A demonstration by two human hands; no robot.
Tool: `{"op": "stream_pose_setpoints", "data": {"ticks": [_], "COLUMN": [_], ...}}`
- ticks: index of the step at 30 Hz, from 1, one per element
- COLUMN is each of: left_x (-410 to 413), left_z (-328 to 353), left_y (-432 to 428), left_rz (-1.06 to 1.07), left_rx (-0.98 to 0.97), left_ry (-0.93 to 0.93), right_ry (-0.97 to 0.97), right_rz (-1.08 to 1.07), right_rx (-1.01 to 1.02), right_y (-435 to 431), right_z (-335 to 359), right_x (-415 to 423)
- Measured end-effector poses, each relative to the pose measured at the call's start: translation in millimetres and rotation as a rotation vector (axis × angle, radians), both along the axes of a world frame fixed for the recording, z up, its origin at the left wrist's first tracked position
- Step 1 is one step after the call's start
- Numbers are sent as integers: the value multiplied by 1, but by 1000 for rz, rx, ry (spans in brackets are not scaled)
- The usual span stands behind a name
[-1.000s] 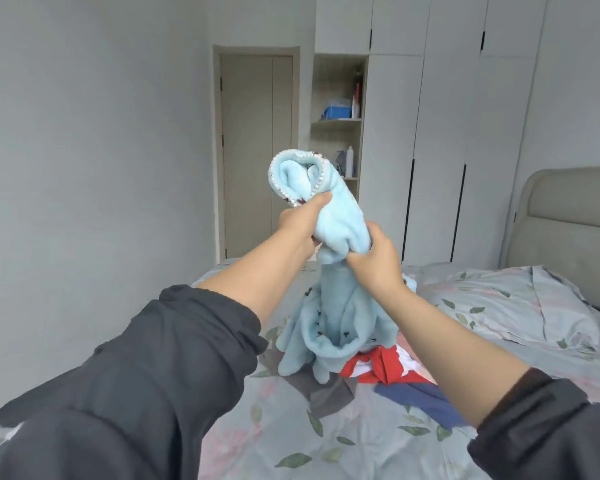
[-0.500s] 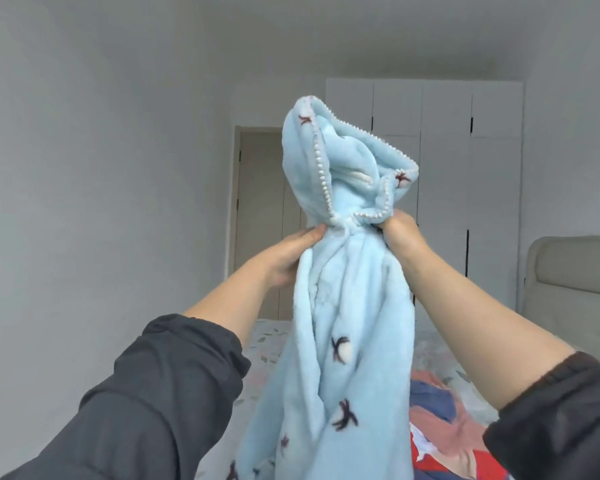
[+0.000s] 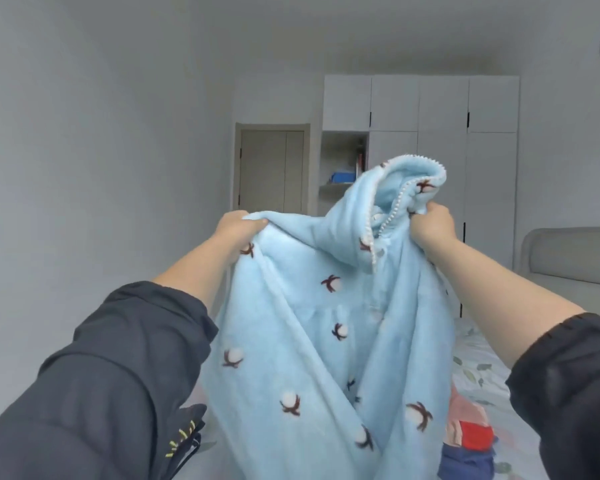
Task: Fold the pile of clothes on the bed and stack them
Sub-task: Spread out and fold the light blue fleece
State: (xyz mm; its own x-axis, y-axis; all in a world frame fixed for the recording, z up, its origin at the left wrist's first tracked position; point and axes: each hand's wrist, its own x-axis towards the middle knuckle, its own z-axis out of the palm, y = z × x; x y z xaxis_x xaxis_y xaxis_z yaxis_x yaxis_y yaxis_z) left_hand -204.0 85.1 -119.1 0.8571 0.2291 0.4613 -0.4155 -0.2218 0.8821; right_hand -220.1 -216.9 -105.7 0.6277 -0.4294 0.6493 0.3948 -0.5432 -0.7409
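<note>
Fleece hangs in air between your grips, held high so it drapes flat for folding. Left grip pinches shoulder edge; right grip clenches fabric beside hood. Pile lies on bed below right grip. Half second ago grips sat together; now spread, fleece opened.

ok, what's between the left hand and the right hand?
Only the light blue fleece garment: its top edge spans from the left hand to the right hand, with the bead-trimmed opening bunched near the right. Head view.
</note>
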Motion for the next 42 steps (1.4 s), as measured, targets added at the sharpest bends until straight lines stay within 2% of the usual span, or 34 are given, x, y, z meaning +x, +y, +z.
{"op": "stream_pose_setpoints", "data": {"ticks": [4, 9, 11, 13, 14, 16, 18, 19, 21, 24, 27, 32, 34, 38, 40, 42], "left_x": [-28, -62, -70, -69, -64, -51, -37, -30, -11, 28, 71, 138, 170, 234, 252, 258], "left_z": [2, 17, 26, 34, 36, 30, 3, -16, -61, -126, -186, -244, -253, -284, -319, -366], "left_y": [-14, -22, -18, -11, -8, -1, 6, 9, 12, 20, 26, 27, 24, 13, 6, 1], "left_rz": [-50, -147, -251, -317, -272, -17, 178, 231, 300, 303, 190, 40, 79, 372, 427, 399], "left_rx": [86, -2, -91, -150, -120, 128, 538, 756, 1090, 1284, 1312, 1202, 1121, 1039, 1060, 1106], "left_ry": [17, 78, 99, 104, 86, 3, -89, -77, 66, 275, 409, 523, 512, 548, 649, 787], "right_ry": [87, 174, 214, 179, 140, 84, 120, 172, 284, 416, 583, 625, 563, 374, 458, 601], "right_rz": [138, 174, 168, 171, 124, -72, -178, -177, -131, -110, 2, 35, -63, -279, -290, -272], "right_rx": [61, 53, 45, 90, 109, 42, -113, -179, -243, -320, -420, -475, -430, -388, -458, -689], "right_y": [5, 7, 3, -3, -7, -15, -17, -15, -9, -3, -3, -13, -9, 14, 22, 25], "right_z": [-4, 12, 22, 31, 32, 23, -4, -24, -69, -133, -189, -253, -260, -279, -313, -370], "right_x": [-24, -57, -66, -70, -69, -59, -41, -29, -5, 35, 74, 133, 158, 224, 251, 262]}}
